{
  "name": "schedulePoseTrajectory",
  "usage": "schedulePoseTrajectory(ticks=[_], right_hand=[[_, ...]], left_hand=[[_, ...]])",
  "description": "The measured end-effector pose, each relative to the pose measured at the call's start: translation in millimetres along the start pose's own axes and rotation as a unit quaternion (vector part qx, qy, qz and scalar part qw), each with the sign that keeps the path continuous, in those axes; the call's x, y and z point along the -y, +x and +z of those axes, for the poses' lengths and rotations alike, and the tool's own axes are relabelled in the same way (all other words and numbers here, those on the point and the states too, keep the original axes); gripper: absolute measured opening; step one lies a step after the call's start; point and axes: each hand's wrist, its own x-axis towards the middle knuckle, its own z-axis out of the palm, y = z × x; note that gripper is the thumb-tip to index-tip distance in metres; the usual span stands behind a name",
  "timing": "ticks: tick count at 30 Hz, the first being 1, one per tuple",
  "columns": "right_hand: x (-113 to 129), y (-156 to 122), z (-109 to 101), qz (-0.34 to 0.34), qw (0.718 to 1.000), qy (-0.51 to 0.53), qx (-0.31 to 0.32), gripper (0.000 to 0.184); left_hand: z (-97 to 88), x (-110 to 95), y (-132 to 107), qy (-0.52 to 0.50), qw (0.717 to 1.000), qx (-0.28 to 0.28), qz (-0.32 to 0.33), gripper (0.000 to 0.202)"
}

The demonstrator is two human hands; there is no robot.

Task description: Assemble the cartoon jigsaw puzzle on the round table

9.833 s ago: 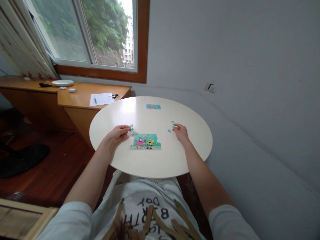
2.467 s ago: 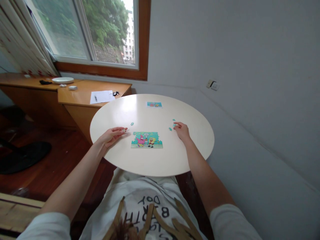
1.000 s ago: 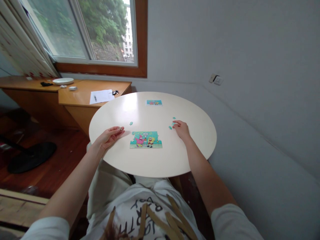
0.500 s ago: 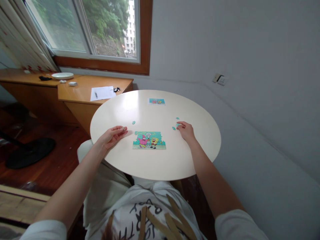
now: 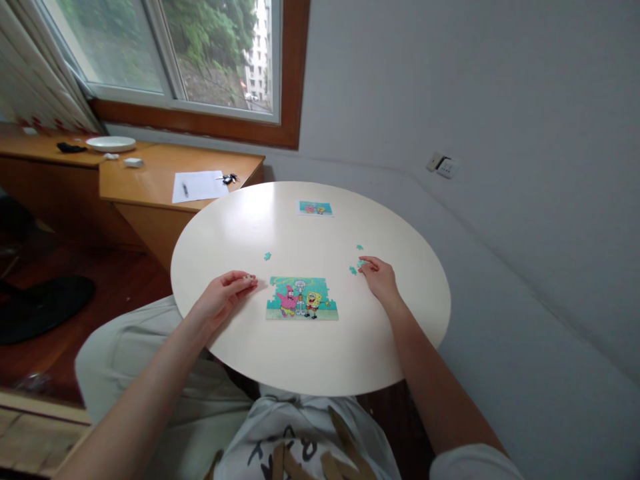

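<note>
A jigsaw puzzle (image 5: 301, 300) with cartoon figures lies on the table in front of me, its left and right edges notched. To its left, my left hand (image 5: 227, 293) pinches a small puzzle piece (image 5: 249, 277) between thumb and fingertips. My right hand (image 5: 381, 279) is at the right, its fingertips closed on a teal puzzle piece (image 5: 361, 265) at the tabletop. Two more teal pieces lie close by, one beyond the fingers (image 5: 360, 247) and one just left of them (image 5: 353, 271). A single loose piece (image 5: 267, 256) rests above the puzzle's upper left corner.
The oval white table (image 5: 310, 360) carries a small picture card (image 5: 315, 209) at its far side. Behind it on the left, a wooden desk (image 5: 160, 160) holds a paper sheet (image 5: 200, 188), keys (image 5: 229, 179) and a white plate (image 5: 111, 143). A wall stands at the right.
The camera view has shifted, so the table sits lower and larger. Both hands keep nearly the same places beside the puzzle, the right fingers still at the teal piece.
</note>
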Motion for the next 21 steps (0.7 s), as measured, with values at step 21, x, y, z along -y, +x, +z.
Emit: schedulePoseTrajectory(ticks=[21], right_hand=[[5.1, -3.7, -3.5, -0.024, 0.999, -0.028, 0.0, 0.036]], left_hand=[[4.2, -10.0, -2.5, -0.107, 0.993, -0.028, -0.044, 0.019]])
